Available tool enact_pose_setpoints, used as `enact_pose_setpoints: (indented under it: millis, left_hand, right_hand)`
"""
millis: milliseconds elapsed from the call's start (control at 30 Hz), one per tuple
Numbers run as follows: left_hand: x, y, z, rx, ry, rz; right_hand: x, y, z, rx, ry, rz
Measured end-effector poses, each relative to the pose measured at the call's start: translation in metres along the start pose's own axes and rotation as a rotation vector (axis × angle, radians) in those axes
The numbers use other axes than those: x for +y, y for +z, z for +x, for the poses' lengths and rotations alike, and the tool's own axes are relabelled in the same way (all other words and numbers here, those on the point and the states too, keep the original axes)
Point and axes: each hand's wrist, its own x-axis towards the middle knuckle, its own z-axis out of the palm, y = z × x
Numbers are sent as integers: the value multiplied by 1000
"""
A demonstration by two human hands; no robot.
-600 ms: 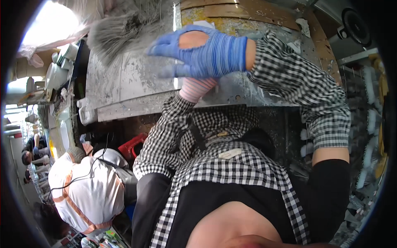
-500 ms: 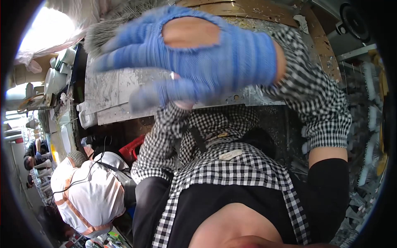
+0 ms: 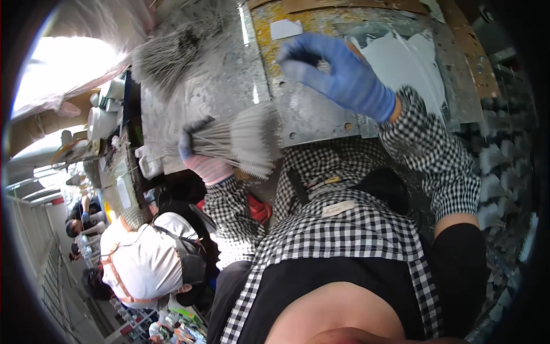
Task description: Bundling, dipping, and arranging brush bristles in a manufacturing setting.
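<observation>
My left hand (image 3: 205,160), in a pink and grey glove, is closed around a bundle of thin grey bristly stems (image 3: 246,137). The stems fan out to the right over the table's near edge, their pale ends spread wide. Raised over the right part of the table is my right hand (image 3: 344,74) in a blue glove. Its fingers curve toward the thumb with a gap between them, and I see nothing held there. Just beyond it, a white paste (image 3: 404,63) lies spread on a flat board.
A larger heap of similar grey stems (image 3: 177,51) lies at the table's far left. A small white piece (image 3: 286,28) rests on the yellow-stained metal surface. To my left, a person in a white top (image 3: 146,258) bends over. Racks of pale tufted pieces (image 3: 498,166) stand at the right.
My right hand has moved right and back from close before the view, and its stretched fingers have curled. The bundle in my left hand, hidden before, now shows.
</observation>
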Motion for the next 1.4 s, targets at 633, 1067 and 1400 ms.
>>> enact_pose_setpoints:
  millis: [633,1067,1400]
  left_hand:
    - [8,-52,-55,215,-104,-225]
    - [18,-43,-51,76,-114,-324]
    - [102,-158,-48,324,143,-96]
  right_hand:
    - [30,81,-33,-627,553,479]
    - [50,94,-56,-609,297,170]
    - [155,52,-58,-424,220,-701]
